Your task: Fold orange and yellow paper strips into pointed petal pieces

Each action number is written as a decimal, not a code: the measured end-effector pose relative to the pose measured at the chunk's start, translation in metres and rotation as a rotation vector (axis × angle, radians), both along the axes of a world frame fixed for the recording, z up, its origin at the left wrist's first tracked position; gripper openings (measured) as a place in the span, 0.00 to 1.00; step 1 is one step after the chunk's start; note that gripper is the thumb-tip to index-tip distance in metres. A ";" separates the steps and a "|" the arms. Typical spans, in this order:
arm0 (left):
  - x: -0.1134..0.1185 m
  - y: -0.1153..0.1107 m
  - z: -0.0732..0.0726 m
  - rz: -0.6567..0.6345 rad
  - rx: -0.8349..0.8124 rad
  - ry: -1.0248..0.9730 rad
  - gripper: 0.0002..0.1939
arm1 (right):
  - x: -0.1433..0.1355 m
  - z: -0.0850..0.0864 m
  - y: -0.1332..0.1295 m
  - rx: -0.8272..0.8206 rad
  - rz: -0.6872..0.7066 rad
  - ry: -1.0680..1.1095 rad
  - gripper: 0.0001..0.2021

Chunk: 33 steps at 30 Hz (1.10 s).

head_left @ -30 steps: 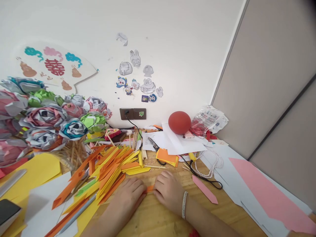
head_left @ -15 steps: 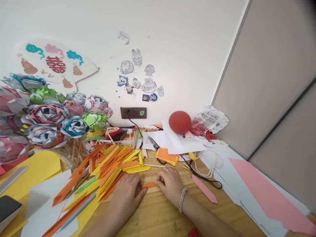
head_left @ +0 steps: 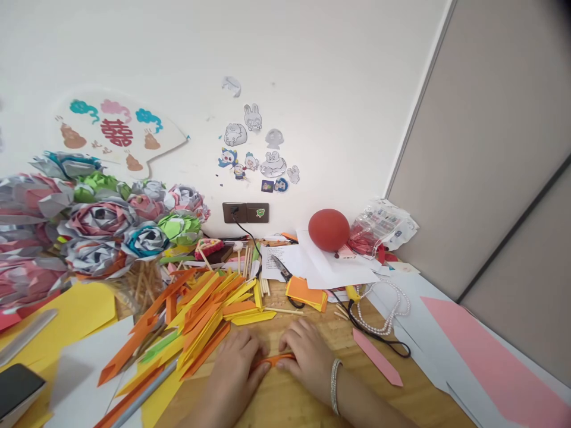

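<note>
A small folded strip of orange paper (head_left: pixel 277 359) spans the gap between my two hands, just above the wooden table. My left hand (head_left: pixel 241 362) pinches its left end with thumb and fingers. At the other end, my right hand (head_left: pixel 307 359), with a silver bracelet at the wrist, holds it the same way, fingers curled over the top. Part of the strip is hidden by the fingers. Left of my hands lies a heap of folded orange and yellow paper strips (head_left: pixel 209 303). A pink paper strip (head_left: pixel 377 356) rests to the right of my right hand.
Scissors (head_left: pixel 282 268) and a stack of orange and yellow paper (head_left: pixel 307 293) lie beyond my hands. Paper flowers (head_left: pixel 102 220) crowd the left side. A red balloon (head_left: pixel 329 230), a bead string (head_left: pixel 398 315) and a black cord (head_left: pixel 379 336) are at the right.
Both thumbs have come onto the near side of the orange strip, and my right fingers now reach over it. The strip appears narrower. The camera view has tilted slightly upward.
</note>
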<state>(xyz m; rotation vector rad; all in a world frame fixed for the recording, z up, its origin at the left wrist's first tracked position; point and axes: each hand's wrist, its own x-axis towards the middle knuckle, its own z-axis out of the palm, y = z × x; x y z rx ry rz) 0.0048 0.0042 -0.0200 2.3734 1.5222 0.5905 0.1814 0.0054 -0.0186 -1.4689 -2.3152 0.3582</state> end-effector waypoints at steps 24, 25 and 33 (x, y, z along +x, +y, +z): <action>-0.010 -0.003 0.004 -0.093 -0.038 -0.131 0.11 | 0.016 0.010 -0.002 -0.100 0.126 0.294 0.07; -0.010 -0.003 0.003 -0.104 -0.035 -0.126 0.11 | 0.017 0.010 -0.002 -0.112 0.135 0.318 0.07; -0.008 -0.006 0.000 -0.123 0.002 -0.091 0.12 | 0.017 0.009 -0.003 -0.104 0.121 0.411 0.09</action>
